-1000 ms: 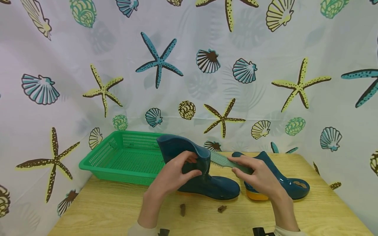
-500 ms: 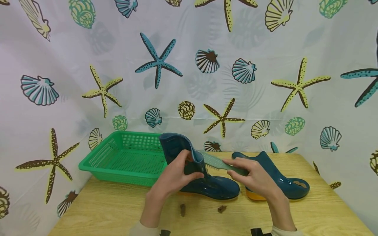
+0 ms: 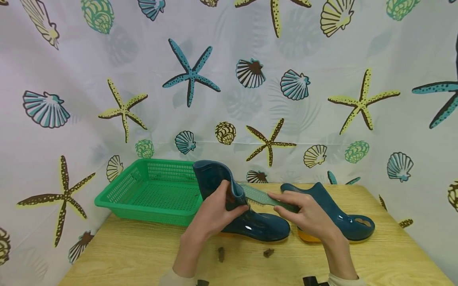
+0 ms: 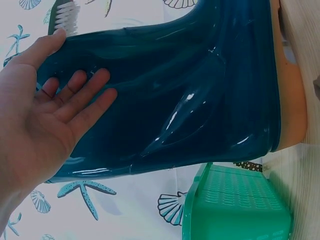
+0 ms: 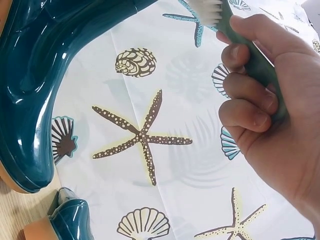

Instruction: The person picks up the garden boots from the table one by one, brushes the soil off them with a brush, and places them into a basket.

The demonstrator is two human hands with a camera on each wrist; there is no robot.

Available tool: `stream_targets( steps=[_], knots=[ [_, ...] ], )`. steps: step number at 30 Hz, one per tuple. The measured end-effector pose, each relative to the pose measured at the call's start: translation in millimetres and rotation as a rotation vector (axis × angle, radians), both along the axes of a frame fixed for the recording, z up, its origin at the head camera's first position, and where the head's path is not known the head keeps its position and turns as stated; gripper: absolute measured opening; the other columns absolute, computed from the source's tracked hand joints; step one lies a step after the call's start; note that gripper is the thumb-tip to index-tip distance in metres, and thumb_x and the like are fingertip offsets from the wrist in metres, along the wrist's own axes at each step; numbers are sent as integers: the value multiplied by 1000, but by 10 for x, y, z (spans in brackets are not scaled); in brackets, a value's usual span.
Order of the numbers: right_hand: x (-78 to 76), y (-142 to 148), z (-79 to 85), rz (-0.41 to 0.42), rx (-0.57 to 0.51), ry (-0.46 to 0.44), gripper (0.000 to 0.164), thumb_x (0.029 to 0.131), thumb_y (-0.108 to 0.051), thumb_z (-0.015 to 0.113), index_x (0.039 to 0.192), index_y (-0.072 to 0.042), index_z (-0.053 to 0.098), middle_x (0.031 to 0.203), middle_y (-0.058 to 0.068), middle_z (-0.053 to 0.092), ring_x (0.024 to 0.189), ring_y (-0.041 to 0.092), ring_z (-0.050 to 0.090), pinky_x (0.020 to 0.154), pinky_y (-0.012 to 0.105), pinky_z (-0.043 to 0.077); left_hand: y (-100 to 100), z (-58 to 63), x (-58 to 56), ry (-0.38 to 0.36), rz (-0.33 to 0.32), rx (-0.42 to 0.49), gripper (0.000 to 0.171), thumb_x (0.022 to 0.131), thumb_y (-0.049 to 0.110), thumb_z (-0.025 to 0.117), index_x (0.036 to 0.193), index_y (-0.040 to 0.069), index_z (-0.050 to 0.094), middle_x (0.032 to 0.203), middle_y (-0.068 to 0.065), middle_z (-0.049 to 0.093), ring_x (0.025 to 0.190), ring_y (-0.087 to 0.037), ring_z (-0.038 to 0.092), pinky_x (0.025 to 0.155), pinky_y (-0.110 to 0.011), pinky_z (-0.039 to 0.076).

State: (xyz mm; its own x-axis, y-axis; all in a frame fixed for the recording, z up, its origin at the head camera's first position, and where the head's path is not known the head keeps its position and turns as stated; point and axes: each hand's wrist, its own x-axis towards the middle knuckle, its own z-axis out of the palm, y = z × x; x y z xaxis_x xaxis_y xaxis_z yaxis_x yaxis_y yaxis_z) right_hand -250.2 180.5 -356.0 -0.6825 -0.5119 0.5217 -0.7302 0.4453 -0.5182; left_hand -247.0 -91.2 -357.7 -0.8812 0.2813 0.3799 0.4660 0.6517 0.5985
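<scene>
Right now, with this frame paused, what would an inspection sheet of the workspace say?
Surface: wood-grain table.
Job's things: held boot, standing, rim bent inward; second boot with a brownish patch on its toe; green brush, bristles near the held boot's shaft, contact unclear.
Clutter: two small brown lumps nearer the person; green basket at the left.
Hands: left hand holds the boot near its rim; right hand grips the brush handle.
Cables: nothing seen.
Surroundings: white curtain with starfish and shell prints.
</scene>
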Motion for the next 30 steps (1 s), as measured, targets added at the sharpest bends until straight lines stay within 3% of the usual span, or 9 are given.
stream_targets(
  steps=[8,18,24,30],
  knots=[
    [-6,-21,6,10,-6,9,36,95,-11,66,132,-12,66,98,-5,67,73,2,50,65,23,46,21,-5,-14,0,34,10,56,83,52,76,115,16,46,92,6,63,85,-10,65,73,-28,56],
    [-2,-31,-10,-20,-3,-1,35,95,-13,67,130,-13,67,98,-6,67,69,2,49,61,22,46,43,4,-15,-84,15,39,58,92,34,72,134,10,38,90,-1,70,73,-8,67,63,-25,54],
    [2,-32,-5,-29,2,-8,35,95,-14,67,130,-14,67,96,-8,66,68,3,48,59,22,45,44,12,3,-75,11,48,52,95,29,68,134,10,38,91,-5,71,69,-8,65,60,-25,52],
    [-7,-32,-7,-24,3,0,35,96,-13,65,131,-13,66,104,-6,70,75,2,53,65,24,47,26,2,11,-61,-9,35,43,99,25,62,132,9,38,79,-2,66,58,-8,58,55,-26,47]
  ],
)
